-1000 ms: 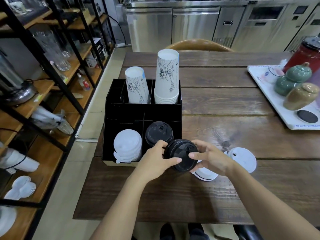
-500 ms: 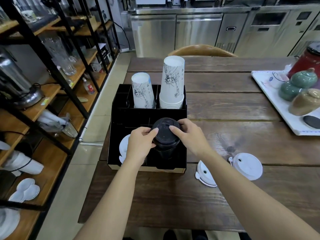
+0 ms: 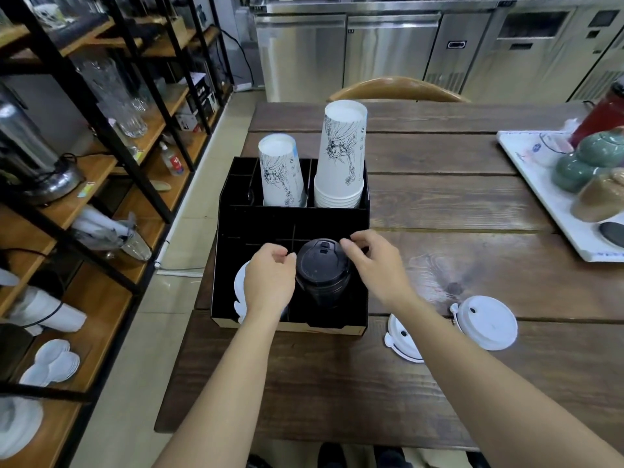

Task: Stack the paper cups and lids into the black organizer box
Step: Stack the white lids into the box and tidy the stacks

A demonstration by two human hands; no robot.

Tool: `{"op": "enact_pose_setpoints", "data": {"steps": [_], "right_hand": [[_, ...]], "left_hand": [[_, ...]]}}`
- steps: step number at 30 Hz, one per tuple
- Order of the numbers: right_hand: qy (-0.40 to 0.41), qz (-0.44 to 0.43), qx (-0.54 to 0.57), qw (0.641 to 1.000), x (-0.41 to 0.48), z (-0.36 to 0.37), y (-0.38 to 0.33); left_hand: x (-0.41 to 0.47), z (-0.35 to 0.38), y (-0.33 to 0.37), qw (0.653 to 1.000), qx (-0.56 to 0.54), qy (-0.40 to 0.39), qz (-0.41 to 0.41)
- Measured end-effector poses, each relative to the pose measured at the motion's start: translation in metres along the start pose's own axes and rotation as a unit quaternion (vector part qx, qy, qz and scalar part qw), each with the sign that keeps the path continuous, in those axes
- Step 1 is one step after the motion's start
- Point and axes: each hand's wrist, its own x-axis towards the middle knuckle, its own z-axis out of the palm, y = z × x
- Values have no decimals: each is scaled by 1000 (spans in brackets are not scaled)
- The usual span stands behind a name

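The black organizer box (image 3: pixel 293 220) stands at the wooden table's left end. Its back compartments hold a short stack of printed paper cups (image 3: pixel 281 173) and a taller stack (image 3: pixel 342 153), both upside down. A stack of black lids (image 3: pixel 322 269) sits in the front right compartment, and white lids (image 3: pixel 240 289) show in the front left one, partly hidden by my left hand (image 3: pixel 270 282). My right hand (image 3: pixel 371 265) is at the black stack's right side. Both hands flank the stack with loosely curled fingers, just off its rim. Two white lids (image 3: pixel 403 340) (image 3: pixel 488 327) lie on the table to the right.
A white tray (image 3: pixel 526 170) with ceramic teapots and a red jar sits at the table's far right. Black-framed wooden shelves (image 3: pixel 101 170) with glassware and spare lids line the left. A wooden chair back (image 3: pixel 398 91) and steel fridges stand beyond the table.
Both hands carried a black lid from the table's front up onto the black lid stack in the box, then let it go and drew slightly apart.
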Motion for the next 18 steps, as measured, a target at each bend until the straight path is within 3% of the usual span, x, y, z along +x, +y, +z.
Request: {"op": "enact_pose_setpoints", "data": {"steps": [3, 5, 7, 9, 11, 14, 18], "right_hand": [[80, 10, 56, 995, -4, -18, 11], [93, 27, 33, 995, -9, -33, 25], [85, 57, -1, 995, -16, -45, 43], [59, 89, -56, 993, -24, -56, 61], [6, 122, -99, 988, -30, -66, 76], [-109, 177, -101, 973, -42, -76, 94], [-158, 200, -155, 955, -59, -78, 112]], "left_hand": [[-18, 5, 22, 993, -75, 1, 93], [-36, 20, 36, 980, -138, -97, 109], [-58, 42, 41, 962, -130, -218, 98], [-78, 69, 40, 944, -67, -311, 87], [-90, 96, 34, 923, 76, -362, 103], [-94, 122, 20, 872, 281, -378, 132], [-98, 140, -1, 842, 372, -352, 170]]}}
